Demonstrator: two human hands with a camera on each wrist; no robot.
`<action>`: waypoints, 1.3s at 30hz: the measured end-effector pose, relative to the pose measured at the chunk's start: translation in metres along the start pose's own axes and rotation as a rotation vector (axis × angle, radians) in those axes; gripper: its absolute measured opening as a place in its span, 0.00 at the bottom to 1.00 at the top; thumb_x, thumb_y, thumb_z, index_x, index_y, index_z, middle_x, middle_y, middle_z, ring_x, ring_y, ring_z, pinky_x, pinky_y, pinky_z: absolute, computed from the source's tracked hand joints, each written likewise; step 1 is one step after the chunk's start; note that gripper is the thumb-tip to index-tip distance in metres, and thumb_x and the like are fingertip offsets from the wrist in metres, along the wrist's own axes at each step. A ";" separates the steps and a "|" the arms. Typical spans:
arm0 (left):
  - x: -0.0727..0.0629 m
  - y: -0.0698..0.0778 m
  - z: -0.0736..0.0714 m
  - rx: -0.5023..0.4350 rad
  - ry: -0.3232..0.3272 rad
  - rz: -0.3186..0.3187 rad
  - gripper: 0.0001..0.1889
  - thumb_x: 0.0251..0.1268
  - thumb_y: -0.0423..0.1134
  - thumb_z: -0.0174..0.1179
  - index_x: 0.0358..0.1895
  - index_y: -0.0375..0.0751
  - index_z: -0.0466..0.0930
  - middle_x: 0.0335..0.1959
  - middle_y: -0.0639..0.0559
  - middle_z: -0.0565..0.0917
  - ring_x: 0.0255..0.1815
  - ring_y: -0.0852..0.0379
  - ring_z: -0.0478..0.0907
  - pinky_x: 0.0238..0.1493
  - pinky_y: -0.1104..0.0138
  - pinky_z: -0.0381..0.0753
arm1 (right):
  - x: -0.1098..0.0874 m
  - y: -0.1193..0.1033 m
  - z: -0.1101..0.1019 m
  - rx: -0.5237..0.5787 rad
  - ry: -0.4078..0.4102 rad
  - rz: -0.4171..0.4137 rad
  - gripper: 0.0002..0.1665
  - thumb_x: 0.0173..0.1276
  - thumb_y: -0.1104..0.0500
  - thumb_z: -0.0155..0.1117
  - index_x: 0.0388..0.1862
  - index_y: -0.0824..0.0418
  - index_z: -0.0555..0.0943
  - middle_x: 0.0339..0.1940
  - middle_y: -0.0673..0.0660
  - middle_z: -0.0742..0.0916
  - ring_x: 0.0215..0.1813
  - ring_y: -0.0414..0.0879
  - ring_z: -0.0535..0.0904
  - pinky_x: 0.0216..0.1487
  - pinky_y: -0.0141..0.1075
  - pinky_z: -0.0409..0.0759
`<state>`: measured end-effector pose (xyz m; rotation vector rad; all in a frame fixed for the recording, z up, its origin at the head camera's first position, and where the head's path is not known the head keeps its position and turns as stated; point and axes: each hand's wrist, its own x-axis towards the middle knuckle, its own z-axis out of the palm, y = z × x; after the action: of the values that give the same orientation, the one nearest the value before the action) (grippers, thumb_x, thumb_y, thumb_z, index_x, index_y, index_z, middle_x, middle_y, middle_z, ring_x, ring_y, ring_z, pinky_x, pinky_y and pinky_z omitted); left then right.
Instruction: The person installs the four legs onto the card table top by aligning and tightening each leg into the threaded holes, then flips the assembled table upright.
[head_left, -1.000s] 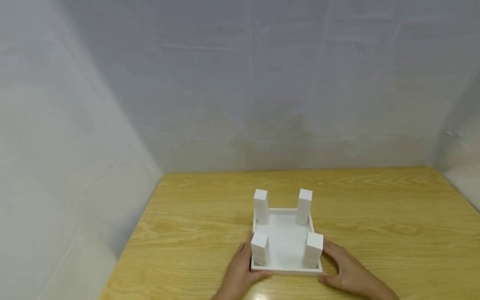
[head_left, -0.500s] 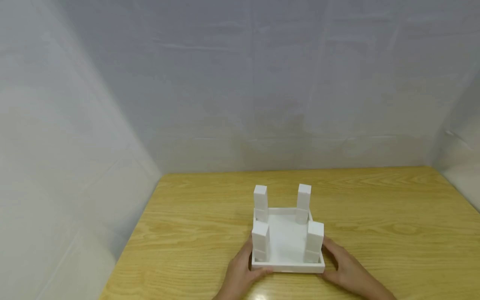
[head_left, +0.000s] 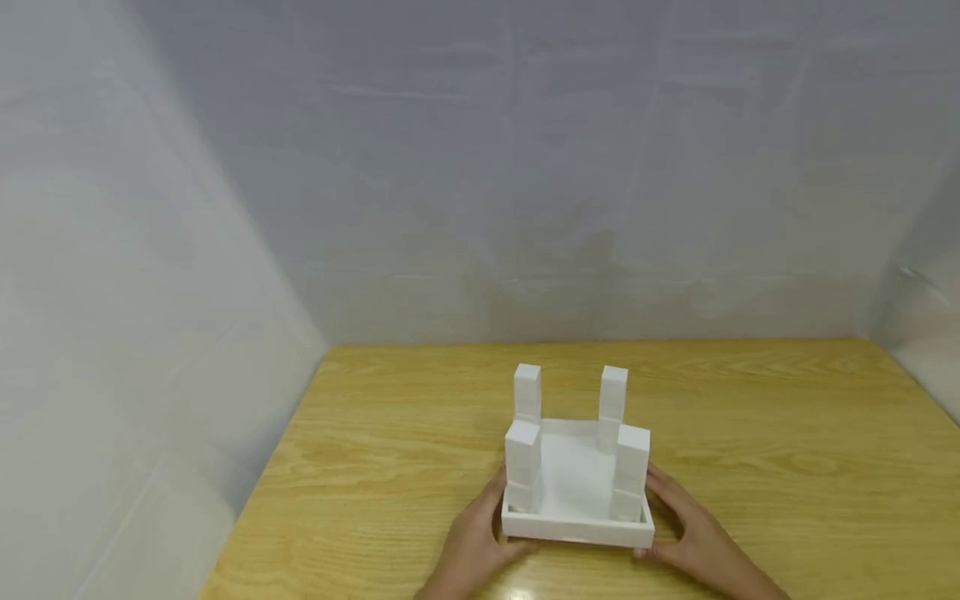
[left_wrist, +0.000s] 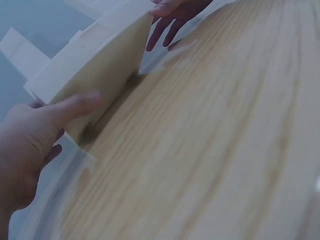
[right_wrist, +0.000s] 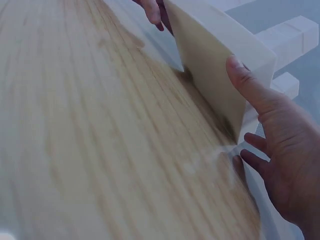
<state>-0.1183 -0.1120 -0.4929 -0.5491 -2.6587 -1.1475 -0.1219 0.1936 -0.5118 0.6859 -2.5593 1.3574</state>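
Note:
In the head view a white shallow tray (head_left: 577, 467) has a square white post standing at each corner, such as the near-left post (head_left: 522, 454) and near-right post (head_left: 632, 462). Its near edge is raised off the wood, while the far edge stays low, so it tilts away from me. My left hand (head_left: 474, 533) grips the near-left corner, and my right hand (head_left: 697, 533) holds the near-right one. Both wrist views show the pale underside (left_wrist: 117, 65), with the left thumb (left_wrist: 80, 106) and the right thumb (right_wrist: 246, 80) against it. Some fingers are hidden behind the tray.
The tray is over a wood-grain table (head_left: 375, 475), close to its front. Pale sheeting forms a back wall (head_left: 480, 192) behind the table, with side walls at the left (head_left: 135, 333) and right.
Both hands have lifted the tray's near edge, tipping it away from me. The near posts have risen in view, and the underside's front edge has come off the table.

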 end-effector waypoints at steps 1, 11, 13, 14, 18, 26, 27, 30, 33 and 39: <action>0.001 -0.001 0.000 0.017 0.031 0.023 0.50 0.42 0.43 0.74 0.71 0.50 0.54 0.63 0.46 0.69 0.58 0.47 0.70 0.55 0.54 0.71 | 0.000 0.000 0.000 0.025 -0.006 -0.009 0.51 0.42 0.48 0.77 0.67 0.51 0.65 0.69 0.53 0.63 0.66 0.30 0.53 0.57 0.20 0.54; 0.011 -0.003 0.004 -0.055 0.192 0.217 0.44 0.38 0.23 0.71 0.66 0.41 0.64 0.63 0.42 0.68 0.58 0.46 0.69 0.55 0.60 0.71 | 0.010 0.004 -0.003 0.202 0.045 -0.173 0.52 0.38 0.68 0.78 0.65 0.67 0.65 0.68 0.55 0.64 0.63 0.35 0.62 0.56 0.22 0.64; 0.013 -0.001 0.003 -0.088 0.175 0.194 0.44 0.38 0.22 0.70 0.66 0.40 0.64 0.63 0.42 0.68 0.58 0.46 0.69 0.54 0.61 0.71 | 0.013 0.005 -0.003 0.231 0.066 -0.188 0.50 0.38 0.73 0.76 0.64 0.69 0.65 0.67 0.52 0.65 0.60 0.35 0.66 0.54 0.23 0.68; 0.014 0.000 0.003 -0.100 0.166 0.185 0.44 0.38 0.21 0.69 0.66 0.40 0.64 0.63 0.42 0.67 0.58 0.45 0.69 0.54 0.61 0.71 | 0.015 0.006 -0.003 0.242 0.074 -0.193 0.49 0.39 0.74 0.74 0.64 0.70 0.65 0.67 0.50 0.64 0.60 0.35 0.66 0.54 0.24 0.68; 0.019 0.004 0.001 -0.107 0.160 0.166 0.40 0.39 0.20 0.68 0.63 0.35 0.66 0.62 0.40 0.68 0.59 0.44 0.68 0.55 0.62 0.69 | 0.025 0.006 -0.003 0.240 0.120 -0.183 0.40 0.45 0.78 0.68 0.60 0.70 0.69 0.65 0.44 0.66 0.59 0.33 0.67 0.50 0.24 0.71; 0.033 0.008 0.001 -0.104 0.191 0.116 0.38 0.36 0.14 0.66 0.60 0.34 0.69 0.60 0.42 0.71 0.60 0.44 0.68 0.57 0.62 0.68 | 0.045 0.009 0.001 0.023 0.303 -0.204 0.35 0.45 0.83 0.64 0.55 0.67 0.75 0.54 0.50 0.79 0.54 0.29 0.70 0.48 0.19 0.71; 0.035 0.008 0.001 -0.122 0.188 0.102 0.38 0.37 0.13 0.64 0.60 0.35 0.69 0.61 0.43 0.70 0.61 0.45 0.66 0.57 0.62 0.67 | 0.046 0.010 0.001 0.001 0.312 -0.192 0.34 0.45 0.83 0.64 0.55 0.66 0.76 0.53 0.51 0.80 0.53 0.29 0.71 0.47 0.18 0.70; 0.041 0.007 0.001 -0.171 0.167 0.073 0.35 0.45 0.13 0.59 0.61 0.37 0.68 0.63 0.43 0.67 0.65 0.46 0.61 0.61 0.60 0.63 | 0.048 0.008 0.000 -0.017 0.321 -0.143 0.32 0.48 0.81 0.63 0.55 0.65 0.75 0.50 0.53 0.81 0.49 0.31 0.74 0.45 0.17 0.70; 0.046 0.004 0.000 -0.182 0.155 0.090 0.31 0.52 0.16 0.56 0.62 0.37 0.67 0.63 0.41 0.67 0.65 0.46 0.61 0.61 0.58 0.62 | 0.051 0.004 -0.002 0.015 0.334 -0.090 0.28 0.51 0.79 0.63 0.53 0.67 0.76 0.48 0.57 0.82 0.44 0.34 0.76 0.40 0.19 0.73; 0.052 0.004 -0.007 -0.171 0.149 0.158 0.29 0.53 0.20 0.58 0.61 0.35 0.68 0.59 0.42 0.72 0.60 0.45 0.68 0.59 0.56 0.66 | 0.053 -0.006 -0.013 0.018 0.335 -0.080 0.24 0.54 0.76 0.64 0.52 0.68 0.76 0.45 0.57 0.83 0.39 0.37 0.79 0.36 0.22 0.76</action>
<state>-0.1637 -0.1010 -0.4694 -0.6619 -2.3606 -1.3197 -0.1670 0.1842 -0.4810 0.5065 -2.2365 1.3425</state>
